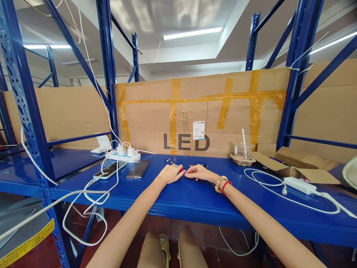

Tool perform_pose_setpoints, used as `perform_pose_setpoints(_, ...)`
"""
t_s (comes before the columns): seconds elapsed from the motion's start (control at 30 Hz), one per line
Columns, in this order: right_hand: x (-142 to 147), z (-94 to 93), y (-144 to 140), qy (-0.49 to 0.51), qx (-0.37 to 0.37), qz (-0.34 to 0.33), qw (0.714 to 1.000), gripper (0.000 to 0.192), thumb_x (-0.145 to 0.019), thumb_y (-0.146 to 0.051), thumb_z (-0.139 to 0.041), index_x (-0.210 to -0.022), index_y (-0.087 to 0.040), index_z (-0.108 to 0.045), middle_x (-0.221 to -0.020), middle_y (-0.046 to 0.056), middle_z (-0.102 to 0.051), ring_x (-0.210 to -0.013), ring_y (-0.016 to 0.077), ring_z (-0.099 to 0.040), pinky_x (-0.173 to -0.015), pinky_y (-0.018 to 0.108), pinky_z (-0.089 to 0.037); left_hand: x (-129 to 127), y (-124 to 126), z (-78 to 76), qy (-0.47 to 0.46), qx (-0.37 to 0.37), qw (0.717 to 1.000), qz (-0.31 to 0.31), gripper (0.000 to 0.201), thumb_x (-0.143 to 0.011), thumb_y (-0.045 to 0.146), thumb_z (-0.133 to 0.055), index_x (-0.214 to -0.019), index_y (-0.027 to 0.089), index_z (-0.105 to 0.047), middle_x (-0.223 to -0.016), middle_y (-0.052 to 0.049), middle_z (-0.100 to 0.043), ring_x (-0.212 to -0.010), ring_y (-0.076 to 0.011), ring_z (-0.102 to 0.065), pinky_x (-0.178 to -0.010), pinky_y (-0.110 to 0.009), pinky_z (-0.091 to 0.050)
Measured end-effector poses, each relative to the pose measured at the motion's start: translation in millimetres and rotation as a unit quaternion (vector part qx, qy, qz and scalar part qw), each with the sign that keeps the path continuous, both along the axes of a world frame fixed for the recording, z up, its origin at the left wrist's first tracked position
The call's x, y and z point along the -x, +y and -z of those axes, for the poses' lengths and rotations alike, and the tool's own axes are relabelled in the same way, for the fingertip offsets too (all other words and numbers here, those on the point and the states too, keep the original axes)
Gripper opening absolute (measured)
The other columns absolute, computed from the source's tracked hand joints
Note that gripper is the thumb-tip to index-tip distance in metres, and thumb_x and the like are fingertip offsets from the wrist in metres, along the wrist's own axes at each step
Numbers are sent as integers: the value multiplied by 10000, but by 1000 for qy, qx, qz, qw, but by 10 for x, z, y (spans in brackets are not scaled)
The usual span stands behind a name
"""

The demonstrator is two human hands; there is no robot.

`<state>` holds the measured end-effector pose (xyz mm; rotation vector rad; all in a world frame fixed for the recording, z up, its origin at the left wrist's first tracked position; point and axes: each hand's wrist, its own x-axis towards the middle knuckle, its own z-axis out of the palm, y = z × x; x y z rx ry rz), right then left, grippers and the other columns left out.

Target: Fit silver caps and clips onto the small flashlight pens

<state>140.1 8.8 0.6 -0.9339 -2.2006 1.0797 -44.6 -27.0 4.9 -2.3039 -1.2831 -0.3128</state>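
My left hand [170,174] rests low over the blue shelf top, its fingers closed around a small red piece [181,169] that shows at the fingertips; its kind is too small to tell. Close by on the right, my right hand [201,172] has its fingers drawn together in a pinch, the tips almost meeting those of the left. What they hold, if anything, is hidden. Just behind the left hand lie several tiny shiny metal bits [168,160]. A little heap of small dark, blue and red pieces [205,165] is partly covered by my right hand.
Left on the blue shelf [156,197] are two phones [111,169] and a white power strip [125,155] with looping cables. To the right stand a plastic cup [243,149] in a carton holder, an open cardboard box [299,167] and a white power adapter [299,185]. Cardboard [150,119] walls the back.
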Motion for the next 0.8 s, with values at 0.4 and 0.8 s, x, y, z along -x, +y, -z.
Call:
perform_pose_setpoints(0.4, -55, 12, 57, -7, -21, 11, 1000, 409, -659, -533, -623, -705, -131, -683, -636, 19, -586, -554, 78, -489, -459, 176, -419, -21, 13, 4, 7, 12, 1000, -22, 336, -904, 370, -289, -1009, 169, -536, -833, -90, -672, -782, -220, -643, -619, -265, -448)
perform_pose_setpoints(0.8, -189, 8, 99, -26, -36, 25, 999, 429, -652, -555, -608, -729, -141, -692, -657, 35, -600, -582, 95, -505, -456, 185, -414, -39, 2, -10, 5, 15, 999, -37, 356, -902, 384, -290, -1013, 174, -555, -829, -84, -672, -795, -211, -639, -623, -257, -441)
